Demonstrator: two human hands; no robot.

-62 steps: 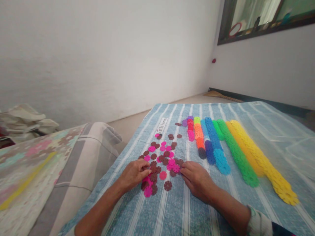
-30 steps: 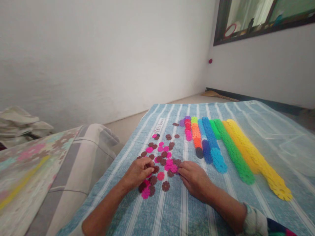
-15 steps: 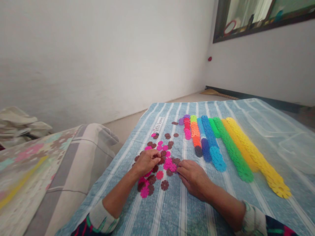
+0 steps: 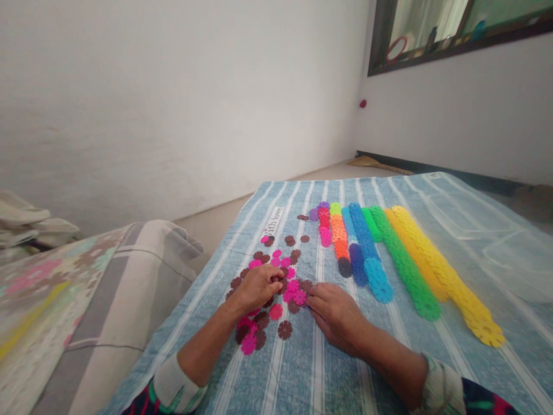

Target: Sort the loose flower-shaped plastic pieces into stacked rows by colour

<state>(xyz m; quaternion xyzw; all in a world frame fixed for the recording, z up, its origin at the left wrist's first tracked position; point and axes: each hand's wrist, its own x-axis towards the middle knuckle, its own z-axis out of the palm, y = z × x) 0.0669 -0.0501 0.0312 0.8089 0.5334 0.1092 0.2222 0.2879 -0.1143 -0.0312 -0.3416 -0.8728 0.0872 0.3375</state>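
Observation:
Loose flower-shaped plastic discs, brown (image 4: 285,330) and pink (image 4: 249,344), lie scattered over the striped cloth in front of me. Above the pile, my left hand (image 4: 258,286) has its thumb and fingers bent together beside brown discs; whatever is between the fingertips is too small to make out. At the pile's right edge, my right hand (image 4: 334,314) keeps its fingers pressed together, their tips touching or close to brown and bright pink discs (image 4: 295,293). Its fingertips are partly hidden. A coral-red disc (image 4: 276,312) rests between the two hands.
Overlapping rows of discs lie to the right: yellow (image 4: 449,276), green (image 4: 404,268), blue (image 4: 363,230), orange (image 4: 339,229) and red (image 4: 324,218). A clear plastic bag (image 4: 514,259) spreads at the far right. A grey striped cushioned seat (image 4: 142,276) stands on the left.
The camera view has turned slightly, so everything sits a little farther left. Both hands stay at nearly the same spots in the pile, with only small finger movement.

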